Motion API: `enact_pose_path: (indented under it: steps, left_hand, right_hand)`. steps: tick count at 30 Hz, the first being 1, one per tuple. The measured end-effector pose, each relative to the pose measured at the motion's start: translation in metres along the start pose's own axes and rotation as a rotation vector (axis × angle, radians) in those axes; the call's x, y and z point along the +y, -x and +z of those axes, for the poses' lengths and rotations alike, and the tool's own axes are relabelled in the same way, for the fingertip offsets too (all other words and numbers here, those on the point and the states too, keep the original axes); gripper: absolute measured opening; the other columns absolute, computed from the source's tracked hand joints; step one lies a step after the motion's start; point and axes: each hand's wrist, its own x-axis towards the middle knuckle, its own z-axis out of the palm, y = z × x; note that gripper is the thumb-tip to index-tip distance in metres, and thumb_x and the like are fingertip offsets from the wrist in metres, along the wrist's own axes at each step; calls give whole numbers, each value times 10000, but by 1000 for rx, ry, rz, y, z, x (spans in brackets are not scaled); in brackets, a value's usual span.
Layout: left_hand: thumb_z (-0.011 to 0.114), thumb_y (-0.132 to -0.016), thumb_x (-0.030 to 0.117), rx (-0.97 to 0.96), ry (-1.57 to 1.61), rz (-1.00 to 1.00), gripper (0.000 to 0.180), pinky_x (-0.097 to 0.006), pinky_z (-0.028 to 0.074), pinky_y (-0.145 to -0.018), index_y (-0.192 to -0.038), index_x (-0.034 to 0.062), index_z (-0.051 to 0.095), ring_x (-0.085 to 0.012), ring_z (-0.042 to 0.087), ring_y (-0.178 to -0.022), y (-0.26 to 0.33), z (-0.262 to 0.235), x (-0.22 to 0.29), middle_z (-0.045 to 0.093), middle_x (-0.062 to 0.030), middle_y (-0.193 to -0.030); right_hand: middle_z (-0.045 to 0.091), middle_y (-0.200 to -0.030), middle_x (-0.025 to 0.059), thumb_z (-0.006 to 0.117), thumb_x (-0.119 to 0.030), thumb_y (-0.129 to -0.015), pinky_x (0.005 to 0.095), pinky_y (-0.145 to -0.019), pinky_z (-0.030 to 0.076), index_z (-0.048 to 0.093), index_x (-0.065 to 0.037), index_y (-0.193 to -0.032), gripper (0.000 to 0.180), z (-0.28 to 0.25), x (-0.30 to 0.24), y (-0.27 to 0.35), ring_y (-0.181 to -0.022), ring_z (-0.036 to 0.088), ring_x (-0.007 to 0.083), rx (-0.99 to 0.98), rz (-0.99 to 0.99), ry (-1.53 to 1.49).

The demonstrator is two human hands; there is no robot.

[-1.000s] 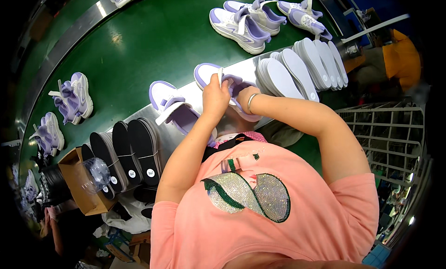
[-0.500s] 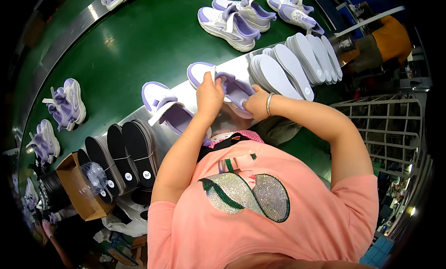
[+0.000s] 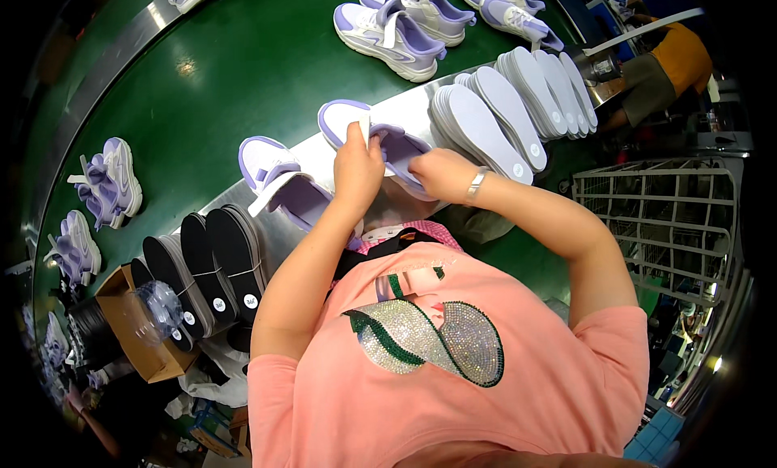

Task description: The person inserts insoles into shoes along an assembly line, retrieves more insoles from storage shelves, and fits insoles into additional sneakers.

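Observation:
A white and lavender sneaker (image 3: 340, 122) lies toe-away on the metal ledge. My left hand (image 3: 358, 167) is closed on its upper, pinching the white strap and tongue by the opening. My right hand (image 3: 447, 175), with a bracelet at the wrist, is curled at the heel end, fingertips inside the opening. Those fingers hide whether they grip the collar or the lining. Left of my left hand rests a second matching sneaker (image 3: 267, 156), its strap loose and its opening towards me, partly behind my forearm.
Light grey insoles (image 3: 479, 128) stand in stacks to the right along the ledge. Bundled black insoles (image 3: 235, 254) are at the left, beside a cardboard box (image 3: 133, 326). More sneakers (image 3: 388, 38) sit on the green belt (image 3: 218, 80). A wire rack (image 3: 664, 217) stands at right.
My right hand has turned over at the heel, its fingertips now reaching into the opening and covering the round label seen inside before. My left hand keeps its pinch.

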Motion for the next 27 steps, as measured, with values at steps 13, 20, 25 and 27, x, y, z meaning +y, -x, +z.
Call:
enact_pose_path:
  steps: [13, 20, 25, 27]
  left_hand:
    - [490, -780, 141, -13, -25, -9, 206, -462, 415, -560, -888, -19, 417, -417, 534, -642, -5, 7, -3, 548, -248, -662]
    - [566, -753, 177, 128, 131, 250, 402, -362, 459, -595, -1048, -34, 394, -310, 589, -684, 23, -27, 6, 582, -188, -745]
    - [566, -762, 164, 33, 86, -127, 567, -329, 458, -588, -1200, -7, 249, -240, 595, -666, 63, -77, -9, 595, -142, -787]
    - [567, -763, 212, -66, -172, -145, 695, -353, 456, -599, -1266, 5, 135, -266, 598, -674, 66, -74, -4, 591, -173, -812]
  right_hand:
    - [622, -802, 121, 520, -209, -697, 316, -664, 475, 646, -67, -771, 204, 19, -3, -36, -782, 605, 243, -284, 246, 323]
    - [603, -713, 116, 524, -180, -747, 282, -583, 455, 603, -8, -769, 191, -17, 21, -4, -631, 582, 170, 72, 129, -606]
    - [558, -755, 80, 533, -178, -763, 274, -604, 444, 540, 12, -902, 235, 22, 68, 24, -657, 524, 150, 365, 349, -890]
    - [527, -909, 147, 536, -161, -739, 324, -718, 423, 494, 5, -987, 301, 35, 52, 23, -802, 517, 238, 262, 277, -659]
